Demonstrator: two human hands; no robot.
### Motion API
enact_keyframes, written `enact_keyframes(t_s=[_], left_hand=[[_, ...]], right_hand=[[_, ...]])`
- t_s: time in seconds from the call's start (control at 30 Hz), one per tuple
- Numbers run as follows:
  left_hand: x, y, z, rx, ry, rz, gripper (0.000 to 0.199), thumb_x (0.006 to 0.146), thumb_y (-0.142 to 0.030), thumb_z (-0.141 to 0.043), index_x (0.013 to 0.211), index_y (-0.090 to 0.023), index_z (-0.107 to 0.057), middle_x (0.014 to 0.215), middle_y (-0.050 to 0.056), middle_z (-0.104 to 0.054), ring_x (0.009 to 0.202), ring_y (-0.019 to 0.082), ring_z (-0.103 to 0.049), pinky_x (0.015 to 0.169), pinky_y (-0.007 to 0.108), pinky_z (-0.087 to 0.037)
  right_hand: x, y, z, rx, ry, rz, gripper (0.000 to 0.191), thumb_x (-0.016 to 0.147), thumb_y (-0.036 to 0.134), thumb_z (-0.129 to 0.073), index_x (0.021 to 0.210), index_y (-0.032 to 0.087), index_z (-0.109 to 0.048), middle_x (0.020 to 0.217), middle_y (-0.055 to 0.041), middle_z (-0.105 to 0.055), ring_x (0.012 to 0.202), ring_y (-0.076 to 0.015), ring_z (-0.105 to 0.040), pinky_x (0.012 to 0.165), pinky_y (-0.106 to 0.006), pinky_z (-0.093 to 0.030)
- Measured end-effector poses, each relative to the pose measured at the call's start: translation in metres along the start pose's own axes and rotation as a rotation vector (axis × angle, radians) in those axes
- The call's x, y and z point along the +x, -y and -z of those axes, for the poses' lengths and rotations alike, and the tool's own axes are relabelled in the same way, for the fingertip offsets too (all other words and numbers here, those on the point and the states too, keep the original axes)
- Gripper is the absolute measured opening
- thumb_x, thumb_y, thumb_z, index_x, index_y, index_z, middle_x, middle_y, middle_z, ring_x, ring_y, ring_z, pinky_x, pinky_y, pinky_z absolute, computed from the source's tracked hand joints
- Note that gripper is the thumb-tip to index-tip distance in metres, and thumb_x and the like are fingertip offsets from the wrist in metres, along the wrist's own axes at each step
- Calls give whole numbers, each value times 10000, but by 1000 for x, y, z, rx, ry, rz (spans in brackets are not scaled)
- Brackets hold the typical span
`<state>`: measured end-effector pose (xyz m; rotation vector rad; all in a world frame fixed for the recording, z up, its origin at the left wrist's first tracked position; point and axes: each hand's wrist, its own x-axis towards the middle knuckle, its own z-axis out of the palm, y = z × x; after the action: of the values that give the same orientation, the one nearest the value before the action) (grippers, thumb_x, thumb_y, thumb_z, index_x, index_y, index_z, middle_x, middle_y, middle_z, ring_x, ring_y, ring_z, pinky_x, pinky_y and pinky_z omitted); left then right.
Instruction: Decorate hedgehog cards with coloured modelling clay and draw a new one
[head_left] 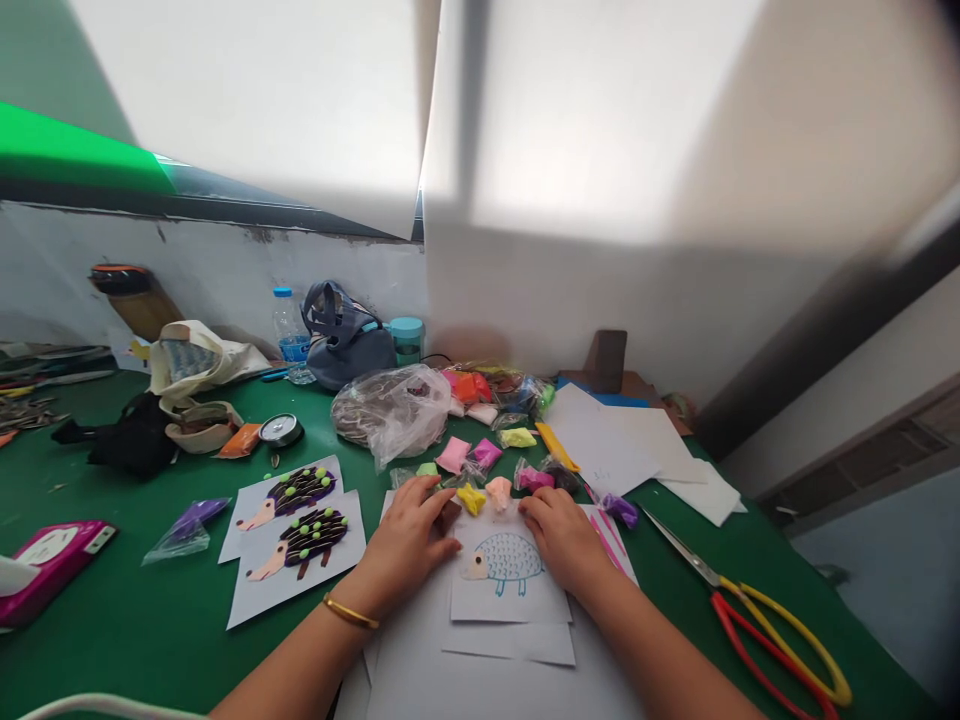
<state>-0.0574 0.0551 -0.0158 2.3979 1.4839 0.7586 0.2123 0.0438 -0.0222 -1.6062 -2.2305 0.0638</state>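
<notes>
A small sheet with a blue hedgehog drawing [508, 560] lies in front of me on larger white paper [435, 680]; its face has a pale fill and a dark eye. My left hand [414, 530] rests at the left of the drawing, thumb apart from the fingers, holding nothing. On the right edge of the drawing lies my right hand [564, 535], fingers loosely bent near the clay packets. Just beyond the drawing are a yellow clay packet [471, 499] and a peach clay packet [499, 491]. Two finished hedgehog cards [304, 545] with dark bodies and green dots lie at left.
Scissors [720, 585] with red and yellow handles lie at right. A clear plastic bag [401, 410], pink packet [454, 455] and several others sit behind. Loose white sheets [600, 440] lie back right. At left are a purple packet [191, 520] and a magenta device [60, 565].
</notes>
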Motion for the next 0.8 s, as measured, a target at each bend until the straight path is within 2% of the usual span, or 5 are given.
enact_keyframes(t_s=[0.13, 0.3, 0.47, 0.6, 0.8], left_hand=[[1, 14, 0, -177, -100, 103, 430, 816, -195, -630, 1240, -262, -604, 1318, 90, -519, 1215, 279, -528, 1010, 456, -480], [3, 16, 1, -404, -158, 279, 446, 733, -136, -667, 1168, -231, -637, 1125, 69, -561, 944, 212, -644, 754, 339, -583], [5, -17, 7, -631, -269, 319, 377, 765, -238, -684, 1139, -239, -635, 991, 25, -554, 746, 148, -641, 719, 335, -577], [5, -56, 5, -799, -236, 282, 376, 758, -269, -702, 1129, -252, -639, 954, 20, -559, 755, 156, -623, 719, 328, -554], [9, -83, -3, -1165, -90, 371, 351, 780, -326, -686, 1110, -220, -631, 885, 20, -610, 781, 156, -594, 721, 295, -513]], right_hand=[[-2, -1, 1, 41, -92, 45, 181, 908, 126, -530, 970, 210, -679, 957, -81, -624, 911, -239, -558, 800, -367, -492], [-4, 12, 7, 143, -216, 164, 243, 898, 137, -516, 1097, 197, -642, 1046, -102, -617, 985, -257, -557, 859, -420, -493], [-6, 33, 8, 218, -223, 281, 427, 906, 263, -584, 1324, 212, -513, 1200, -126, -598, 1088, -278, -548, 918, -458, -486], [-7, 43, 6, 270, -231, 300, 710, 818, 478, -693, 1391, 163, -418, 1319, -180, -545, 1187, -334, -508, 963, -507, -452], [-5, 39, 11, 452, -198, 254, 179, 915, 311, -558, 1055, 203, -582, 951, -78, -670, 858, -236, -588, 755, -374, -464]])
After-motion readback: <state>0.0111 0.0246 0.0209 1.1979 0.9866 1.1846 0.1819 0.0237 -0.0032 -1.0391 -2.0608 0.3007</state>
